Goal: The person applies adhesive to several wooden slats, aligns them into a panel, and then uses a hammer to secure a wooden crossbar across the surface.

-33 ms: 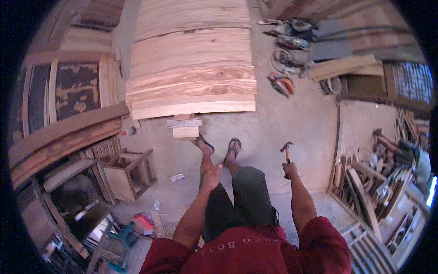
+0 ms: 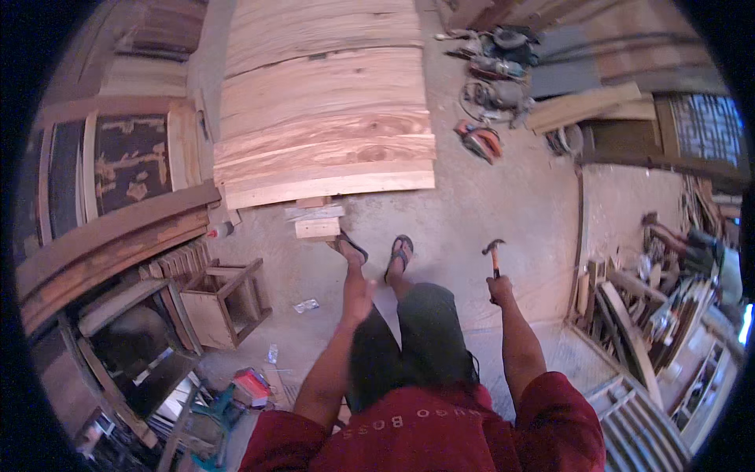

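My right hand is closed round the dark grip of a claw hammer, whose metal head points away from me. In front of my left shin hangs my left hand, smeared by motion, so its fingers do not show clearly. Nothing can be made out in it. Ahead lies a large panel of pale wooden boards, its near edge just beyond my feet. Stacked wood blocks sit at that edge, beside my left foot.
Right of the panel, an orange power tool and several other tools lie on the floor. A small wooden frame stands at left. Scrap wood is piled at right, near another person.
My left hand has shifted slightly to the left and blurred. The panel and the floor tools sit a little further left in the picture. The hammer remains in my right hand.
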`<state>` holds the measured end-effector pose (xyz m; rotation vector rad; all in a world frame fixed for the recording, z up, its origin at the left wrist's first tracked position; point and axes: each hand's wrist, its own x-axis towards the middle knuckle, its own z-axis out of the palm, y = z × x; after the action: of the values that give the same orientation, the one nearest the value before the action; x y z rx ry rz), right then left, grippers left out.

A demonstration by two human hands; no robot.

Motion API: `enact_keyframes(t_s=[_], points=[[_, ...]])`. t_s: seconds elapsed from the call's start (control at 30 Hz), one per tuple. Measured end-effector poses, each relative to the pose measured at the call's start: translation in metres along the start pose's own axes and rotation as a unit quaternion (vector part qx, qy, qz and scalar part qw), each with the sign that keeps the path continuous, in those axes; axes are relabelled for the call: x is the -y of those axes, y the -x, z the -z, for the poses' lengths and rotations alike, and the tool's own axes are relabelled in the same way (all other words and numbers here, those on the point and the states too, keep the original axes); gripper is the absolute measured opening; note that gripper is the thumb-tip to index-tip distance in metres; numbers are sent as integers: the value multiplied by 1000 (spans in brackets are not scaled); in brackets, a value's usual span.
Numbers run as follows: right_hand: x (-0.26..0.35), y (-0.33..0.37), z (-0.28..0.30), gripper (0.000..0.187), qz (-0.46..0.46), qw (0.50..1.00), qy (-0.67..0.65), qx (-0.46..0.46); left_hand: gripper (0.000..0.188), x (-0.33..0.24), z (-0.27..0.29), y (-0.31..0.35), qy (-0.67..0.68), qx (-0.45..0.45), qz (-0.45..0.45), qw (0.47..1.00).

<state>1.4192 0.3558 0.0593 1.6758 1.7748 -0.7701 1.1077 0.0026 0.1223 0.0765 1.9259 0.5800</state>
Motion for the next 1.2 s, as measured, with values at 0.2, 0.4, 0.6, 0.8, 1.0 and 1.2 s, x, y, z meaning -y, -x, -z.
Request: enact_keyframes(t_s=[0.2, 0.4, 0.6, 0.8, 1.0, 1.2], points=[[-11, 15, -1, 39, 13, 976, -218, 22, 60, 47, 70, -43, 10, -130, -107, 986], [42, 37, -31, 26, -149, 843, -480, 194, 61, 28, 81, -30, -36, -112, -29, 993], [45, -34, 14, 23, -162, 780, -587, 141, 56, 7, 15, -76, -123, -16, -132, 984], [121, -135, 75, 36, -74, 670, -686, -276, 60, -51, -15, -118, -339, 57, -84, 935], [173, -253, -29, 24, -155, 770, -596, -168, 62, -115, -79, -154, -404, 86, -94, 906], [168, -219, -29, 17, -104, 804, -522, 267, 60, -105, -70, -135, -383, 43, -31, 922]])
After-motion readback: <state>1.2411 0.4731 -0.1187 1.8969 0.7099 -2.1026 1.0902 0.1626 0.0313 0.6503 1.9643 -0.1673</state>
